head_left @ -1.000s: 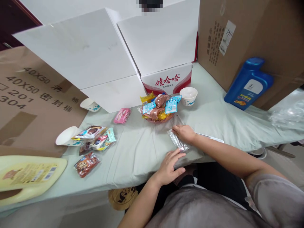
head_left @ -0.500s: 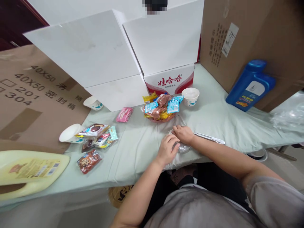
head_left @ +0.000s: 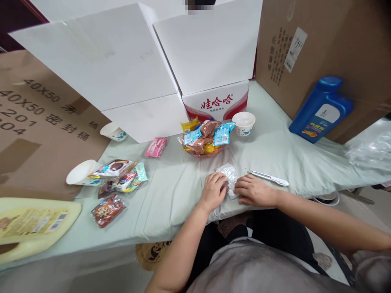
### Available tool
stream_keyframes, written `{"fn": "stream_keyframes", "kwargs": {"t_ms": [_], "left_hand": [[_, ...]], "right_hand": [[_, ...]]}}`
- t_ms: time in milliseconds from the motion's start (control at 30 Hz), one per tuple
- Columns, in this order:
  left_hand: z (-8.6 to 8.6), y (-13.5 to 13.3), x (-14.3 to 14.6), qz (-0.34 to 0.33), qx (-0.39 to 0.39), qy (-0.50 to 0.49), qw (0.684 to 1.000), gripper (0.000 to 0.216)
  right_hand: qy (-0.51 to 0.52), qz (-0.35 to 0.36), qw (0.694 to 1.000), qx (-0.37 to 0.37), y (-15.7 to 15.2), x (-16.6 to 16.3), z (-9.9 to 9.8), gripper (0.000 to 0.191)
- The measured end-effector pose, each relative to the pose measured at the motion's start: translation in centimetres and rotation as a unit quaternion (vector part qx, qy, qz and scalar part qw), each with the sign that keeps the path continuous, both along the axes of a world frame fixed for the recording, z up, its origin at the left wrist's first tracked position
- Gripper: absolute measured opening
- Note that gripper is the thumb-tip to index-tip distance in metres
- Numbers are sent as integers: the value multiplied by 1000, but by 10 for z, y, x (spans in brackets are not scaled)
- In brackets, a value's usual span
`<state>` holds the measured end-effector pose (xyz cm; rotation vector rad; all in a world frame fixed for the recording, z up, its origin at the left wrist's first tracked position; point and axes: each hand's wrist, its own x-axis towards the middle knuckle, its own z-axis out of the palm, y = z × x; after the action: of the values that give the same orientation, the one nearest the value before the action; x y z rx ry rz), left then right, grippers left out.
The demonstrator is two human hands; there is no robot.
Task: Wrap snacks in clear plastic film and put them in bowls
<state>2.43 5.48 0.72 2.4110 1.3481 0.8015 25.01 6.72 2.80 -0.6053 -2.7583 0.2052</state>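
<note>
A crinkled piece of clear plastic wrap (head_left: 229, 174) lies on the green cloth close to the table's front edge. At its left edge rests my left hand (head_left: 213, 190), palm down, fingers slightly bent and thumb apart. My right hand (head_left: 255, 191) lies flat at its right edge, fingers stretched out over the border. Part of the plastic is hidden under both hands. Just beyond my right hand are white-handled tongs (head_left: 269, 178). Behind the plastic stands a basket (head_left: 203, 154) heaped with wrapped snacks (head_left: 210, 129).
A patterned white bowl (head_left: 243, 124) stands right of the basket. Leftward lie a pink packet (head_left: 156, 147), several snack packets (head_left: 114, 169), another bowl (head_left: 82, 173) and a yellow jug (head_left: 36, 228). A blue bottle (head_left: 320, 110) is at right. White boxes (head_left: 210, 53) line the back.
My right hand has moved from the plastic's far side toward me and to the right, now lying flat. More of the plastic shows. My left hand stays nearly in place.
</note>
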Motion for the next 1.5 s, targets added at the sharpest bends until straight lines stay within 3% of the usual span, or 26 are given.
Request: {"fn": "stream_keyframes", "kwargs": {"t_ms": [167,300,400,500,567,700,800,933,1000,1067,1133,1200,1267,1367,1500], "left_hand": [[-1,-1,-1,-14,5,-13,1000,10],[-3,-1,-2,-20,5,-29,999,7],[-9,0,-4,-3,-3,-42,999,33],[-17,1,-6,37,-8,-65,997,60],[-19,2,-7,44,-10,-76,996,66],[-17,3,-6,30,1,-53,998,46],[-16,4,-4,69,35,-24,997,23],[-18,5,-2,105,58,-20,993,23],[-19,6,-3,100,53,-21,993,22],[-19,6,-3,100,51,-23,993,23],[-19,5,-2,102,51,-24,993,23],[-18,5,-2,98,51,-20,994,23],[-19,4,-3,94,52,-13,994,24],[-19,3,-3,94,56,-8,994,23],[-18,3,-3,89,49,-13,995,20]], "right_hand": [[18,-1,1000,-1,-16,-3,0,25],[-21,-24,997,-68,-4,-12,14,23],[-52,-100,988,-103,19,-24,18,23],[-86,-186,975,-87,42,-41,15,24],[-111,-217,968,-67,51,-52,9,24],[-118,-237,963,-53,54,-65,-4,26],[-110,-266,957,-40,55,-61,-6,28],[-37,-325,945,18,56,-48,2,26],[8,-292,955,41,50,-43,0,26],[15,-216,975,43,41,-42,-8,30],[-7,-162,986,34,32,-43,-21,45],[-33,-152,988,18,26,-45,-31,61],[-42,-163,986,-1,23,-47,-34,66],[-15,-187,982,-9,25,-46,-30,63],[20,-173,984,-25,45,-33,-16,29]]}}
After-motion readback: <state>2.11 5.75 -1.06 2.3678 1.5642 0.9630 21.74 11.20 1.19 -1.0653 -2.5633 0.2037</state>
